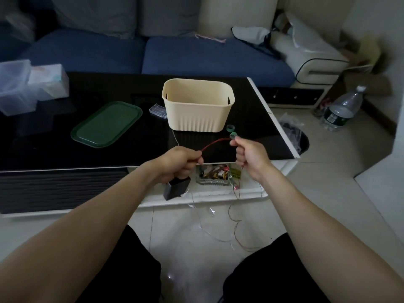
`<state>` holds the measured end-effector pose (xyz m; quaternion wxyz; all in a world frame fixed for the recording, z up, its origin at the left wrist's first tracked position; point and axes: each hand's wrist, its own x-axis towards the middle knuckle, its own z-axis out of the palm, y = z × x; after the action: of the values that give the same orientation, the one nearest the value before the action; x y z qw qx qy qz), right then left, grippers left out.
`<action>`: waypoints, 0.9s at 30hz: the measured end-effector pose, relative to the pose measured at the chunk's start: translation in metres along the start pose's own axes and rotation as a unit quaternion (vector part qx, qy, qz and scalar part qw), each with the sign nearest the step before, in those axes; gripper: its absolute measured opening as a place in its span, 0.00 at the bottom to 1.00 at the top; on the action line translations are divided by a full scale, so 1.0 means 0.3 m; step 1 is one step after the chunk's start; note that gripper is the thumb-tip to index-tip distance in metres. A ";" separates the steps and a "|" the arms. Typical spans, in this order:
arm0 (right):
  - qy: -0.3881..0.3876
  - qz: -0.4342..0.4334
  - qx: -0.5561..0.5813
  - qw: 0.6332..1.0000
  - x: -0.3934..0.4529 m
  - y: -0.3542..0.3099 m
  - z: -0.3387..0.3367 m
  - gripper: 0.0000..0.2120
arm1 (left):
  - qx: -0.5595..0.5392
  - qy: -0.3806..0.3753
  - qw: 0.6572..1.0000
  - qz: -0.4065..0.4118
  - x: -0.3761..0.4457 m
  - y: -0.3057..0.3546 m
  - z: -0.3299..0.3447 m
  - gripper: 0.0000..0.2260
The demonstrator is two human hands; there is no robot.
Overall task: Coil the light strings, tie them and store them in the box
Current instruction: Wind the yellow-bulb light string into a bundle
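A thin red light string [213,143] arcs between my two hands above the front edge of the black table [251,127]. My left hand [178,162] pinches one end and also holds a black battery box [176,189] hanging below it. My right hand [249,157] grips the other end, and more wire trails from it down to the floor [237,232]. The cream box [197,103] stands open on the table just beyond my hands. Its green lid [107,124] lies flat to the left. Two small green tape rolls [231,130] sit by the box's right corner.
A clear small case [157,110] lies left of the box. Clear containers [26,86] stand at the table's far left. A glass tray of small items [215,174] sits on the lower shelf. A blue sofa is behind; a water bottle [341,109] stands on the floor at right.
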<state>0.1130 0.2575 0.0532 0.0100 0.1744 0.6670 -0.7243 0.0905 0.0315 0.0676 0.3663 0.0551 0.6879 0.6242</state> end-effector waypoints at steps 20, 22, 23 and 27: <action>-0.218 -0.141 -0.472 0.842 -0.038 0.144 0.188 0.16 | -0.225 0.060 0.971 0.046 0.087 -0.009 0.022 0.09; -0.239 -0.155 -0.469 0.836 -0.046 0.138 0.185 0.17 | -0.225 0.070 0.971 0.028 0.095 -0.016 0.020 0.09; -0.249 -0.168 -0.467 0.832 -0.052 0.131 0.183 0.17 | -0.220 0.072 0.973 0.016 0.098 -0.019 0.020 0.10; -0.255 -0.175 -0.451 0.838 -0.040 0.098 0.158 0.12 | -0.107 -0.028 0.993 -0.050 0.098 -0.032 0.028 0.13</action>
<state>0.1202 0.2057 0.0303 0.1300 -0.1598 0.9130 -0.3522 0.0775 0.0520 0.0466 0.4194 -0.0016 0.6084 0.6737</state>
